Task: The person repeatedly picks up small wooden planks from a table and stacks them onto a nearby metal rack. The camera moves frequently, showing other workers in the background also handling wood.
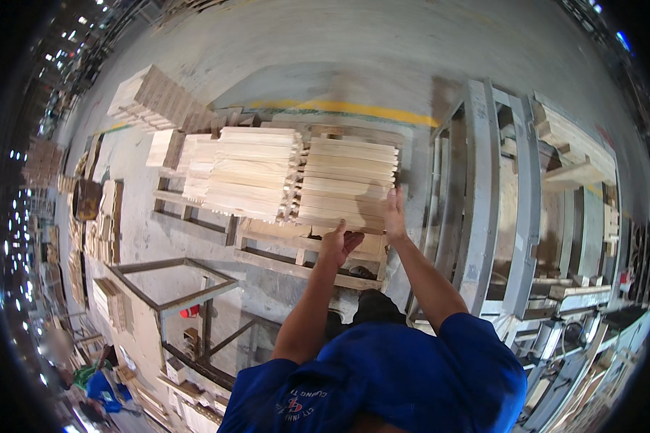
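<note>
Up front, a stack of pale wooden frames sat on a pallet, and both hands were at its near edge. The left hand reached the stack's lower edge, its fingers curled loosely and its thumb raised against the wood; whether it truly gripped a frame could not be told. The right hand lay flat against the stack's near right corner, fingers pressed together and pointing up along the side. A taller, wider stack stood just beside the first on its left, touching or nearly so, and a smaller pile lay further left. Beyond these, another heap of boards rested on the concrete floor, which carried a yellow line. A grey metal frame rose to the right of the hands, with wooden pieces behind it. To the lower left stood an open metal stand, and a person in blue was well apart near the corner.
</note>
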`<state>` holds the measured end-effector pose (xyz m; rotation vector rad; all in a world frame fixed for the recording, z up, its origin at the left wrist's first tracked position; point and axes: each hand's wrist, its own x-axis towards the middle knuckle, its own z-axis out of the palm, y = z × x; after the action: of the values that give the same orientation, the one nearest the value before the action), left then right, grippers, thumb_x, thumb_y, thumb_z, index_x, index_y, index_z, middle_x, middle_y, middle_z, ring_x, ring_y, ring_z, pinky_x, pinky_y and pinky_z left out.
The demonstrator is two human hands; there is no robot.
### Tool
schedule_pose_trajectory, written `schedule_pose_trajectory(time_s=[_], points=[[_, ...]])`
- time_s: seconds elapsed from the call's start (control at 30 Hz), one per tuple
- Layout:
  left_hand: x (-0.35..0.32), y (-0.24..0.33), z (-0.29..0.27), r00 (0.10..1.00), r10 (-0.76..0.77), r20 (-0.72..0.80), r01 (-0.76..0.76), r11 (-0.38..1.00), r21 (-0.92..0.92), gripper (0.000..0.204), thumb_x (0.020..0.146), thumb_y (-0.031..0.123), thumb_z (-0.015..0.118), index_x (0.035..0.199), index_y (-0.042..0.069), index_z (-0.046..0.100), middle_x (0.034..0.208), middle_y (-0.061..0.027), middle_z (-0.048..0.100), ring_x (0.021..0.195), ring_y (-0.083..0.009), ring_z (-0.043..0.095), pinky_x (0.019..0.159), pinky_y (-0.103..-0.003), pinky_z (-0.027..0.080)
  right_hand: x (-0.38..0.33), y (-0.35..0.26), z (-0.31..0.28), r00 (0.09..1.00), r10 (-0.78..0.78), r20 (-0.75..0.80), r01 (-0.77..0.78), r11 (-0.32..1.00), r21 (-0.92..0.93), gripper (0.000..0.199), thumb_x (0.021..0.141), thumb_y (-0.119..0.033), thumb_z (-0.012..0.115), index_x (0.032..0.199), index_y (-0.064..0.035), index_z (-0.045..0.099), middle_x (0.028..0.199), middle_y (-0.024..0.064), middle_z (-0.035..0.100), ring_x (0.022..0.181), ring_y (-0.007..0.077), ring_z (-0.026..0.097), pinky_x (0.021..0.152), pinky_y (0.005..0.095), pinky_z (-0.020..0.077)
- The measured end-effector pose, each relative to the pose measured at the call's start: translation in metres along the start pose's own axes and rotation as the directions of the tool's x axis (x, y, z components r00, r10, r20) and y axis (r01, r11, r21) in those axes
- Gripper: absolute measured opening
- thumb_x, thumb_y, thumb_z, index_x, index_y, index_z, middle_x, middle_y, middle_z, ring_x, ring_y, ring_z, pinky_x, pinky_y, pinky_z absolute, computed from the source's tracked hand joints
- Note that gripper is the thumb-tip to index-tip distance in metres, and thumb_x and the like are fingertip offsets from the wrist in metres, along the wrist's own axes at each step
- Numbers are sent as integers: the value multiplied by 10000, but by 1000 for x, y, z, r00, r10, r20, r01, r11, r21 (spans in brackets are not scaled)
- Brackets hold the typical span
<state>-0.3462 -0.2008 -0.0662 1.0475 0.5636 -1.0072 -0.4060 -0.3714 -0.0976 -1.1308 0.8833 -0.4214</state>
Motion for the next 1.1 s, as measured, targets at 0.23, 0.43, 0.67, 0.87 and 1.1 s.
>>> schedule_pose_trajectory(time_s=[0.23,0.43,0.67,0.87,1.1], points=[[4,6,-10,998,-29,47,26,998,59,493,1080,297,616,1289,-139,521,1148,-308,680,1055,-402,725,952,-467,643,-8,-18,11,995,-78,61,80,996,-31,914,1105,-546,447,1657,66,51,1729,214,196,1596,276,197,1275,348,200],[4,11,-5,995,-52,82,42,992,118,457,1086,271,603,1272,-140,529,1175,-298,670,1077,-388,720,969,-470,637,8,6,3,989,-149,20,150,980,-127,902,1098,-544,462,1648,78,111,1722,249,207,1602,327,206,1280,365,209],[2,6,-9,995,-1,99,-11,993,119,346,1089,176,569,1248,-129,547,1186,-271,665,1082,-384,717,977,-470,639,8,7,10,998,-53,-36,44,970,-238,823,1114,-476,496,1692,-57,85,1621,152,425,1461,244,425,1191,333,341],[-2,6,-27,969,24,247,-56,991,122,287,1063,159,580,1233,-71,604,1161,-213,711,1043,-327,731,963,-462,640,4,1,10,999,-39,21,42,983,-180,875,1089,-552,495,1683,-34,112,1652,208,376,1481,280,411,1195,354,344],[-21,43,-64,994,14,109,-76,807,586,321,1036,289,640,1215,26,678,1096,-108,751,956,-229,738,847,-367,610,-5,-8,-17,996,39,-75,-36,998,48,873,1070,-620,462,1695,-98,144,1687,127,343,1516,320,350,1219,434,298]])
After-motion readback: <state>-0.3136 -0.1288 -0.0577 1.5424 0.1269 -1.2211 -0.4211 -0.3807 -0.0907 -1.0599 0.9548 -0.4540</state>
